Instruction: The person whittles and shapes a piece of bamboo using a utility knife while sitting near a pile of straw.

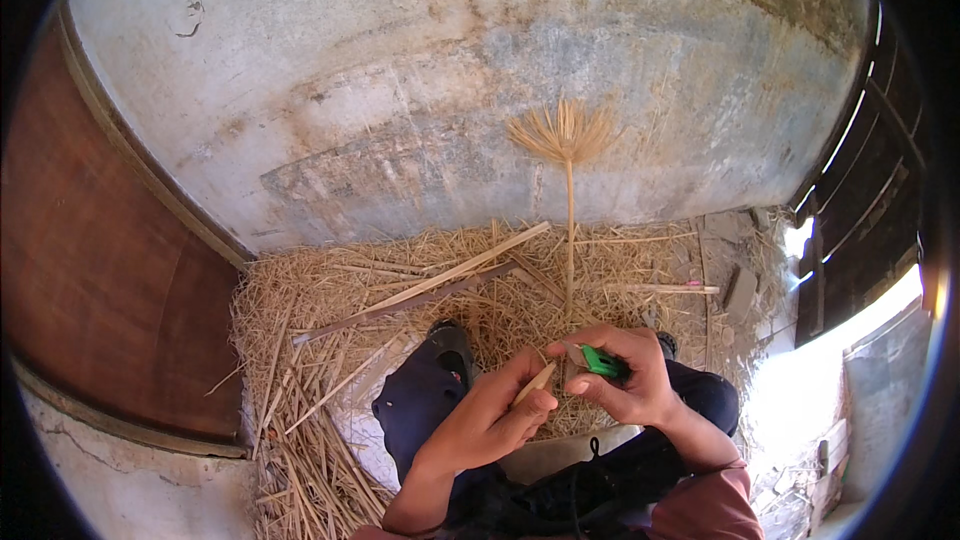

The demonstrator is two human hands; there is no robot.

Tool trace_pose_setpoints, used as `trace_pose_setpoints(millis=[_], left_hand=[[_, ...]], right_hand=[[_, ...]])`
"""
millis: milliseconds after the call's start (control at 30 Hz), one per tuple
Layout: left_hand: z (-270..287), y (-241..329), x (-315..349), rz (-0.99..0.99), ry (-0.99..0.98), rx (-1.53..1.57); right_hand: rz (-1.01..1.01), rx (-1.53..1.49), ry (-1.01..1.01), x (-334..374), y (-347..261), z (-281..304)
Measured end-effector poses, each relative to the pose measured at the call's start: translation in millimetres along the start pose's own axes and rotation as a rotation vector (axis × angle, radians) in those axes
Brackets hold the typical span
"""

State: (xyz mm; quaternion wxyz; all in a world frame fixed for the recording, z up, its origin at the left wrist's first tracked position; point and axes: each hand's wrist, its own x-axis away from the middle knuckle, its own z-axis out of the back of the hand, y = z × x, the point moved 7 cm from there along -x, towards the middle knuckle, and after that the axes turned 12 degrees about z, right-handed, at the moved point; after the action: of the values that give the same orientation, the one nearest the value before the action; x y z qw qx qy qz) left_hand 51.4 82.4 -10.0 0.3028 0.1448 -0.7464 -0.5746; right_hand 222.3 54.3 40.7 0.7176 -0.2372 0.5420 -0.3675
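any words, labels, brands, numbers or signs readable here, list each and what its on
None can be read.
Green-and-black plastic-handled cutter in the right hand: any lettering would be too small to make out.
Rough, stained grey-white wall: no letters visible.

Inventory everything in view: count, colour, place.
Short plastic cutter: 1, green and black, lower centre
Pointed wooden piece: 1, tan, beside cutter
Fan-headed fibre broom: 1, tan, upper centre
Long flat strips: several, pale and brown, left of centre
Loose straw: uncountable, yellow, underfoot
Thin sticks: many, tan, lower left
Rectangular block: 1, grey, right
Stained wall: 1, grey, top
Smooth panel: 1, brown, far left
Slatted barrier: 1, dark, far right
Shoes: 2, dark, lower centre
Trouser legs: 2, navy, bottom
Sleeves: 2, reddish, bottom
Left hand: 1, bare, holding piece
Right hand: 1, bare, holding cutter
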Motion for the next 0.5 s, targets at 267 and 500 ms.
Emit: trace_pose_setpoints(millis=[267, 500], left_hand=[[-11, 16, -2, 0.029, 0.096, -0.218], [-1, 12, 11, -0.041, 0.265, -0.316]], right_hand=[[-0.196, -0.103, 0.004, 5, 18, -4], [-0.06, 0.096, 0.08, -2, 4, 14]])
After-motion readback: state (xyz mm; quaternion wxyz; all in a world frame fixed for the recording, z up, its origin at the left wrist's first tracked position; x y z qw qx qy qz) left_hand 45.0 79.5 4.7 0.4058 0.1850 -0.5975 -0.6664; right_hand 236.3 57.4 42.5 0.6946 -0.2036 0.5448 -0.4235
